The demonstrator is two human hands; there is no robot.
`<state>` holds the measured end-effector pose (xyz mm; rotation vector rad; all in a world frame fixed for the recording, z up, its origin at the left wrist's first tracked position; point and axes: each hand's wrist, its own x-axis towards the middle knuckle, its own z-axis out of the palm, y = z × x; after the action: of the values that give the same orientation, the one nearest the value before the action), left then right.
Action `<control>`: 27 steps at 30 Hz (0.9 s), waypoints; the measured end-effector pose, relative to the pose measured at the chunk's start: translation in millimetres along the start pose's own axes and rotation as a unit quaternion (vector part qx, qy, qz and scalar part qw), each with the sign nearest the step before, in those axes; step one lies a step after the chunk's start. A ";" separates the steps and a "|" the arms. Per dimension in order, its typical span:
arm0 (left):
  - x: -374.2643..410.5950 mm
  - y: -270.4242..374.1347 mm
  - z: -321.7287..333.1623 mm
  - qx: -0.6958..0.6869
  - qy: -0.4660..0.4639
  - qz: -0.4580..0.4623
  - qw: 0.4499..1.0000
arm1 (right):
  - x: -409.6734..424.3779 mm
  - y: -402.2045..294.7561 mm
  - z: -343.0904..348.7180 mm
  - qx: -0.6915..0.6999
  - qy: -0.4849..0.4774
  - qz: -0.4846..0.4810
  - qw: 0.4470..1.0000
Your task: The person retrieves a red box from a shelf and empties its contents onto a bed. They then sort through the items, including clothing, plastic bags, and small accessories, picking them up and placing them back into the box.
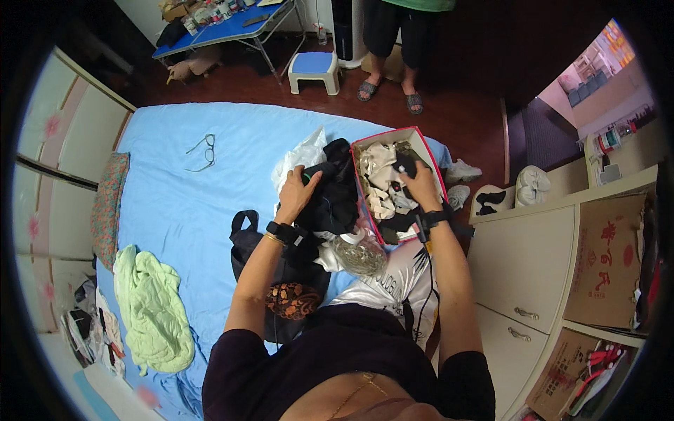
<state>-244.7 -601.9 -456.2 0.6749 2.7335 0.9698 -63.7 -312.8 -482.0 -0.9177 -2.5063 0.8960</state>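
My left hand grips a dark rolled cloth item, with a bit of green showing by the fingers. Under it lies a heap of black clothing beside a white plastic bag. Inside a red-edged cardboard box, my right hand has its thumb and fingers around a dark cloth piece. Crumpled beige cloth pieces fill much of the box. A clear plastic bag with greyish-green contents rests against the box's near side.
The blue-sheeted bed holds eyeglasses, a pale green quilted cloth, a patterned pillow and a black bag. A person in slippers stands beyond it, near a stool. Cabinets stand at right.
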 end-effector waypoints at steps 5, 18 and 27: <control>15.7 -9.4 1.0 0.066 -0.046 0.006 0.997 | -1.6 0.0 -51.6 0.273 -0.012 0.100 0.957; 2.6 111.4 65.4 -0.159 -0.200 0.287 0.923 | -40.7 -50.8 -93.9 0.464 -0.099 0.126 0.871; -51.2 75.6 121.4 -0.362 -0.231 0.050 0.902 | -60.0 -25.5 -103.5 0.324 0.012 0.148 0.934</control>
<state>-136.2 -506.2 -502.5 0.7631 1.7543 1.4911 19.4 -321.8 -392.7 -1.0549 -1.8515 1.6554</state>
